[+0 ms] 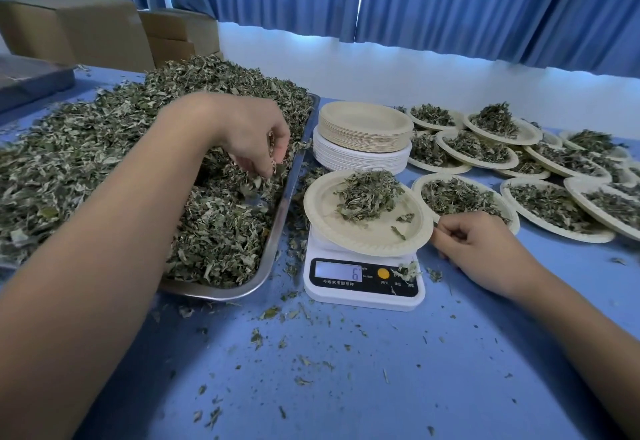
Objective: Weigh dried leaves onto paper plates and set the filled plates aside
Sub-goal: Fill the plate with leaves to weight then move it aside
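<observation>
A white kitchen scale stands mid-table, its display reading 6. On it sits a beige paper plate holding a small heap of dried leaves. My left hand hovers over the metal tray of dried leaves, fingertips pinching a few leaves just above the pile. My right hand rests on the table at the plate's right rim, its fingers curled and touching the edge; whether it grips the rim I cannot tell.
A stack of unused plates stands behind the scale. Several filled plates overlap across the right side of the table. Cardboard boxes sit at the back left. Leaf crumbs litter the blue tabletop. Blue curtains hang behind.
</observation>
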Action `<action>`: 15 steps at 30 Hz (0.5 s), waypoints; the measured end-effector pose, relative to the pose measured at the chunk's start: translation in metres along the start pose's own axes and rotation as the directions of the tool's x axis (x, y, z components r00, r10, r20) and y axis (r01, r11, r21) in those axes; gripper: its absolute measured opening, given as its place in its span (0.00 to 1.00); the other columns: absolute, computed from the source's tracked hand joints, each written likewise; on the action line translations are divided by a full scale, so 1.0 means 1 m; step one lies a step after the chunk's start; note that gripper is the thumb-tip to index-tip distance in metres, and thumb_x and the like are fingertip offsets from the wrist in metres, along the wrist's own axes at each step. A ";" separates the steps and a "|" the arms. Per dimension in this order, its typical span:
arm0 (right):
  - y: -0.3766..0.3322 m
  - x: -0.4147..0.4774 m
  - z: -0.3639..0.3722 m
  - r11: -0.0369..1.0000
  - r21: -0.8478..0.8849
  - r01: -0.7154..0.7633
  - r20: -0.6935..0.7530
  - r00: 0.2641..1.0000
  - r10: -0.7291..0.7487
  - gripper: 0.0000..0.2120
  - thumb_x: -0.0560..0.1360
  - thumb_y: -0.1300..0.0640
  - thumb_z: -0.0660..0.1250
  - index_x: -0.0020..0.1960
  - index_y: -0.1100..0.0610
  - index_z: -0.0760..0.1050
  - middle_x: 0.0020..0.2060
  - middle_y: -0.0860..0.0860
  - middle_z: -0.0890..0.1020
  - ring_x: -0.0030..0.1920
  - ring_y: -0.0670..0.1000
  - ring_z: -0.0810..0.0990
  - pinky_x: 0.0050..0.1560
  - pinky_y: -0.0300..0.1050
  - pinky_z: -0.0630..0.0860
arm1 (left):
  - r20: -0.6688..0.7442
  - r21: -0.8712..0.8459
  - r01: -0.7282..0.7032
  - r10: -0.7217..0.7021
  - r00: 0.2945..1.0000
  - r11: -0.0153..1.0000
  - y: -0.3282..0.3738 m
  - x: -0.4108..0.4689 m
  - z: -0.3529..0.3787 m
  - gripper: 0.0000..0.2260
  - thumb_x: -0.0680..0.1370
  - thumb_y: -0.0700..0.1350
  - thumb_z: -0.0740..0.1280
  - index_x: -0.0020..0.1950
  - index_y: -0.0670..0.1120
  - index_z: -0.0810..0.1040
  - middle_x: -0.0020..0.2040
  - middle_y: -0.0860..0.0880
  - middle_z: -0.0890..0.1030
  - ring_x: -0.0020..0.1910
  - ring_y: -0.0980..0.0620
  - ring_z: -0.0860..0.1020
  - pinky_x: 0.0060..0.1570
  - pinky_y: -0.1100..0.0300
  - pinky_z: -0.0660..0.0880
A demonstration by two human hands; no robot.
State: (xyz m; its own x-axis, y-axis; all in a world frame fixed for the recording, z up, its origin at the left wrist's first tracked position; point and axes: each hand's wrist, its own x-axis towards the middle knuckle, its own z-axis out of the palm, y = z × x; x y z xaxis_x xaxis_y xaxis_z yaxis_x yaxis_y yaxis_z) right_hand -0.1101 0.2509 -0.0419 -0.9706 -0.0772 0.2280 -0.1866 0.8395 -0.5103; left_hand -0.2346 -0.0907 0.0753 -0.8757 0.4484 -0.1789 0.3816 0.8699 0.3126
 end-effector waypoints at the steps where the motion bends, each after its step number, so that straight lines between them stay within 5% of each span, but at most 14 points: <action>1: 0.000 0.000 0.000 1.000 -0.004 0.001 -0.002 1.000 -0.001 0.21 0.80 0.50 0.67 0.32 0.60 0.73 0.26 0.58 0.75 0.26 0.46 0.66 0.31 0.38 0.65 | -0.018 0.008 -0.013 0.013 1.000 1.000 0.001 -0.002 -0.002 0.08 0.71 0.38 0.78 0.45 0.45 0.81 0.33 0.49 0.82 0.27 0.58 0.79 0.27 0.68 0.72; 7: 0.000 0.000 0.000 1.000 0.003 -0.004 0.000 1.000 0.004 0.21 0.79 0.48 0.66 0.32 0.60 0.73 0.26 0.58 0.76 0.26 0.47 0.68 0.31 0.38 0.67 | -0.137 0.050 -0.181 0.186 0.973 0.982 0.012 -0.014 -0.011 0.09 0.71 0.42 0.79 0.44 0.50 0.80 0.37 0.48 0.83 0.35 0.49 0.78 0.41 0.53 0.76; 15: -0.001 0.000 -0.001 1.000 -0.002 0.003 0.008 1.000 -0.003 0.21 0.80 0.52 0.66 0.33 0.62 0.72 0.26 0.59 0.75 0.26 0.46 0.65 0.30 0.37 0.66 | -0.108 -0.110 -0.355 0.344 0.933 0.928 0.050 -0.011 0.009 0.14 0.71 0.47 0.80 0.54 0.53 0.81 0.47 0.55 0.84 0.38 0.61 0.81 0.47 0.57 0.78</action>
State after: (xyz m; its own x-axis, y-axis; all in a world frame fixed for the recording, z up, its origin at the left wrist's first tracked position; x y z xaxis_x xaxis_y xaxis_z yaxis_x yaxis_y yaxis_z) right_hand -0.1096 0.2503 -0.0404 -0.9713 -0.0837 0.2226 -0.1889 0.8402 -0.5083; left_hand -0.2035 -0.0499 0.0846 -0.7173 0.6955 0.0414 0.6330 0.6257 0.4560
